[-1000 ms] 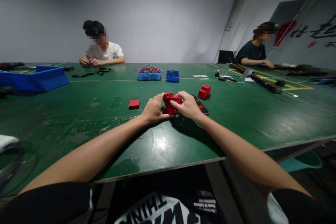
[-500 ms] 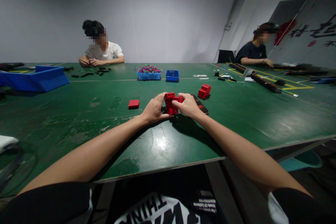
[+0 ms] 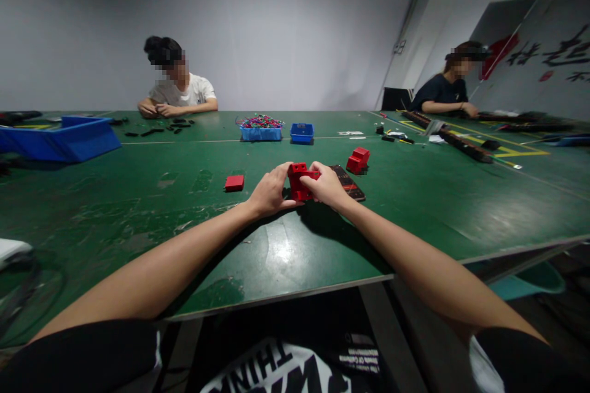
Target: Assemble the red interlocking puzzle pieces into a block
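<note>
Between my two hands a red block-like part with small holes in its top is held upright, just above the table. My left hand grips its left side, fingers on top and thumb along the bottom edge. My right hand is closed on the right side, its thumb pressed against the near face; the right fingers hide some of the part. Behind my right hand lies a dark flat object with red marks. A stepped red block stands farther right. On the left rests a flat red square piece.
Across the green table stand a blue tray of colourful small pieces and a small blue tray. A large blue bin is at left. Two people sit opposite, one far right near a long dark strip.
My right thumb and fingers shift very slightly left on the red part. My left hand keeps its hold, and everything else stays in place.
</note>
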`<state>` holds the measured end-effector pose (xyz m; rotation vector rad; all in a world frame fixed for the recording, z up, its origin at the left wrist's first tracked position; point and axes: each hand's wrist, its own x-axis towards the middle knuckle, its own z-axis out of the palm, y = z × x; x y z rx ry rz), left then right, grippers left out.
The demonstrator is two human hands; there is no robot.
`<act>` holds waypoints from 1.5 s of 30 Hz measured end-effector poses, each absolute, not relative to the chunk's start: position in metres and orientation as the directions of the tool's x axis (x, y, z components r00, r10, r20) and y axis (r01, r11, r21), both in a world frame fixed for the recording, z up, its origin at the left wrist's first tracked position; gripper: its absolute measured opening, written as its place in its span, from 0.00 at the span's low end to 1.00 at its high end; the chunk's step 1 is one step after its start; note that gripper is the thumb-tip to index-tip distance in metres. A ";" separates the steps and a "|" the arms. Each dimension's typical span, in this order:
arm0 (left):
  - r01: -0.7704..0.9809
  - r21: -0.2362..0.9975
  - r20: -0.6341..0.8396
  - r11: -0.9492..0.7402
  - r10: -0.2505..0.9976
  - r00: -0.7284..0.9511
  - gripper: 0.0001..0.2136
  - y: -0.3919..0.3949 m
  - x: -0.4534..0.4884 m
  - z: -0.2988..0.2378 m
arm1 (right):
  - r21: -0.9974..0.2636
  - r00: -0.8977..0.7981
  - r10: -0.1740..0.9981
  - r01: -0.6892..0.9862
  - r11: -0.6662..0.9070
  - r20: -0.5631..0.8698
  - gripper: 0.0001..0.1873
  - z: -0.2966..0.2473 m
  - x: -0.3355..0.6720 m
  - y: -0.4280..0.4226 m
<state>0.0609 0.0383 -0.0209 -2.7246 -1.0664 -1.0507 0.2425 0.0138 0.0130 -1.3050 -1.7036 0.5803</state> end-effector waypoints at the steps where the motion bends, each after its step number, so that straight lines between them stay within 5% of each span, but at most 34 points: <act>1: 0.611 0.200 0.607 -0.766 0.587 0.536 0.45 0.038 0.061 -0.020 | -0.791 -0.038 0.929 0.513 0.334 0.367 0.08 0.013 0.242 0.014; 13: 0.584 0.213 0.617 -0.784 0.571 0.542 0.44 0.039 0.061 -0.019 | -0.787 -0.011 0.931 0.531 0.315 0.365 0.13 0.011 0.242 0.015; 28: 0.536 0.306 0.608 -0.787 0.595 0.526 0.42 0.039 0.060 -0.021 | -0.612 -0.136 0.864 0.652 0.447 0.485 0.24 0.016 0.239 0.005; 39: 0.500 0.451 0.523 -0.739 0.673 0.524 0.40 0.041 0.058 -0.020 | -0.671 -0.320 0.845 0.513 0.535 0.429 0.35 0.004 0.243 0.011; 45: 0.497 0.469 0.520 -0.730 0.683 0.513 0.39 0.041 0.058 -0.020 | -0.812 -0.384 0.882 0.399 0.426 0.274 0.33 0.004 0.251 0.020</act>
